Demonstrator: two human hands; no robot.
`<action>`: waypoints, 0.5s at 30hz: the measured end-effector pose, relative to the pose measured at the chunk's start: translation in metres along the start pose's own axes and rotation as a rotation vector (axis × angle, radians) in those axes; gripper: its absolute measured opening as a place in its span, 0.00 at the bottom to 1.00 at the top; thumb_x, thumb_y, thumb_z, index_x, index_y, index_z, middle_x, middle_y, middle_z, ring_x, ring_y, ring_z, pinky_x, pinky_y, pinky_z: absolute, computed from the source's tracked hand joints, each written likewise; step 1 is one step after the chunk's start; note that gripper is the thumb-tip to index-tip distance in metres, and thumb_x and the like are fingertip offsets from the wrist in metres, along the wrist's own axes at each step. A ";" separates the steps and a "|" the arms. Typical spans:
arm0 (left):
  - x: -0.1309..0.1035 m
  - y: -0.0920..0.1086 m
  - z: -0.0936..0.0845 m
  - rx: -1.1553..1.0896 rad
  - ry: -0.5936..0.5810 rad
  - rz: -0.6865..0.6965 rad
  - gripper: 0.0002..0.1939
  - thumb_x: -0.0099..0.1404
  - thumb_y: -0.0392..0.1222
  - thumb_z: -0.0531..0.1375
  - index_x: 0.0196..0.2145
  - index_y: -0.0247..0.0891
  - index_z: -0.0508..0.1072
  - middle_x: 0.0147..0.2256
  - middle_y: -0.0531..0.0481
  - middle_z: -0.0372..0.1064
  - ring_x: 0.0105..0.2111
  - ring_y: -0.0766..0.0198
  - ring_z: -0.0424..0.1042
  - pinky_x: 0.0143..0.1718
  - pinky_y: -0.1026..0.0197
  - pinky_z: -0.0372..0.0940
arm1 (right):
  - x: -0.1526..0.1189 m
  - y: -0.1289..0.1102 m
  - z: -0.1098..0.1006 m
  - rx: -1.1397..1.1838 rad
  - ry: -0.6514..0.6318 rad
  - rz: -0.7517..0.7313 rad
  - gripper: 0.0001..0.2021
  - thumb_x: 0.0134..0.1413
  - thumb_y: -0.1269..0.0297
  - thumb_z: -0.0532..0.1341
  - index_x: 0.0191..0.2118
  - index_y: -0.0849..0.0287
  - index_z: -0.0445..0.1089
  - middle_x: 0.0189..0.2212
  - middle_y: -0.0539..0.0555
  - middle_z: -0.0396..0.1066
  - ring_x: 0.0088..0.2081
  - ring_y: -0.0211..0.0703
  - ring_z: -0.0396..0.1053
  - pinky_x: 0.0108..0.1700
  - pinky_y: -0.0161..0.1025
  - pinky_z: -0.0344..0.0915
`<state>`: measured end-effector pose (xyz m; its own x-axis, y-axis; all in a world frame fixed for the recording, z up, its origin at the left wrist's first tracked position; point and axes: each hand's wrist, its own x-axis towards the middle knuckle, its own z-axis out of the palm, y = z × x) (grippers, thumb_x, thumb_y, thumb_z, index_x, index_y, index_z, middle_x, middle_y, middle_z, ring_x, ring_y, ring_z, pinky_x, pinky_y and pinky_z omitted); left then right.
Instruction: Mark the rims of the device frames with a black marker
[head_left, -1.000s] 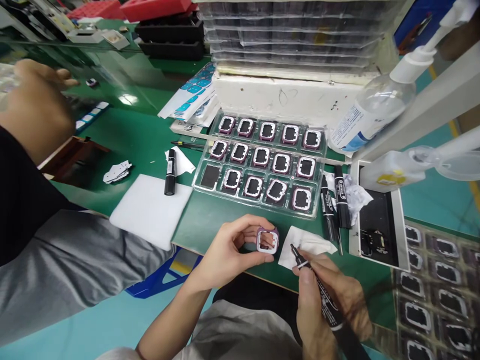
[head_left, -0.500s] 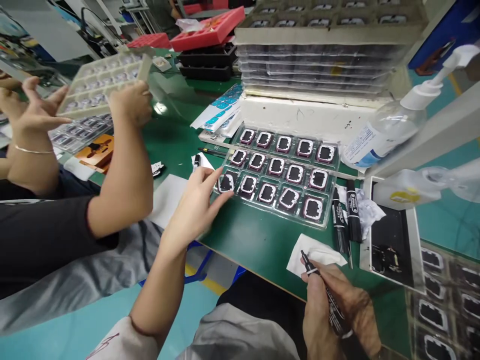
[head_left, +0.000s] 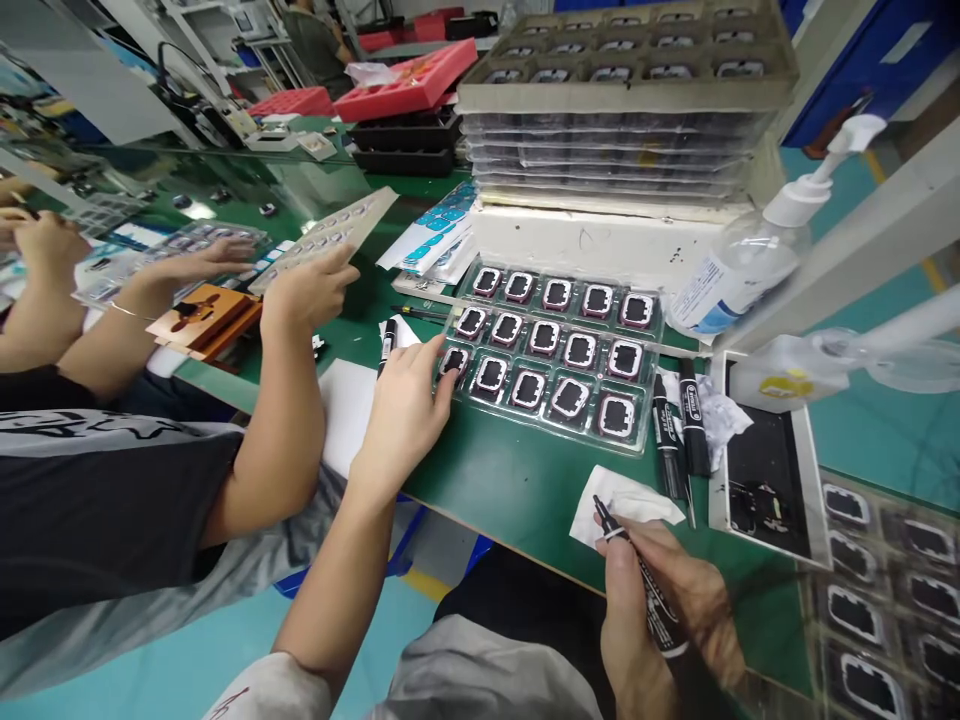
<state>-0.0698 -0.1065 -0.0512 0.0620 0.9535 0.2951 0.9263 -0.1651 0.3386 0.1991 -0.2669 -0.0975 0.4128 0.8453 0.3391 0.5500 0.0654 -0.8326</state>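
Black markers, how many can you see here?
4: a marker in the right hand, two markers by the crumpled tissue, another marker beside the left hand, partly covered. Others could be hidden.

Light falls bright and even; glare spots the green bench (head_left: 517,455); edges stretch; the lower-right tray (head_left: 892,597) blurs.

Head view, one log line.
left hand: at purple-white square frame in clear plastic tray | right hand: holds uncapped black marker near white tissue
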 end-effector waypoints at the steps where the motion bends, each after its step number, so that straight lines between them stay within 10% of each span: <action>1: 0.001 0.004 0.000 0.026 0.014 0.019 0.20 0.83 0.39 0.58 0.67 0.32 0.73 0.57 0.34 0.79 0.58 0.42 0.74 0.66 0.39 0.71 | 0.000 -0.001 -0.001 -0.015 -0.009 0.012 0.12 0.63 0.46 0.71 0.40 0.46 0.86 0.41 0.54 0.90 0.39 0.58 0.90 0.37 0.49 0.88; 9: 0.025 0.024 0.013 0.045 -0.178 0.075 0.13 0.78 0.44 0.68 0.54 0.35 0.82 0.50 0.38 0.73 0.54 0.42 0.73 0.60 0.42 0.71 | 0.000 -0.011 -0.004 -0.071 0.053 0.016 0.12 0.60 0.46 0.74 0.35 0.48 0.87 0.36 0.53 0.90 0.33 0.57 0.88 0.43 0.52 0.89; 15: 0.022 0.026 0.006 -0.302 -0.083 0.014 0.08 0.73 0.37 0.70 0.42 0.38 0.74 0.45 0.46 0.78 0.45 0.56 0.77 0.51 0.54 0.72 | -0.008 -0.024 0.007 0.066 0.171 0.180 0.14 0.55 0.44 0.76 0.36 0.49 0.84 0.37 0.53 0.90 0.39 0.59 0.88 0.53 0.59 0.87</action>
<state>-0.0418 -0.0879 -0.0415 0.1153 0.9659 0.2318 0.7740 -0.2337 0.5885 0.1772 -0.2716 -0.0831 0.6200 0.7447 0.2469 0.4100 -0.0392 -0.9112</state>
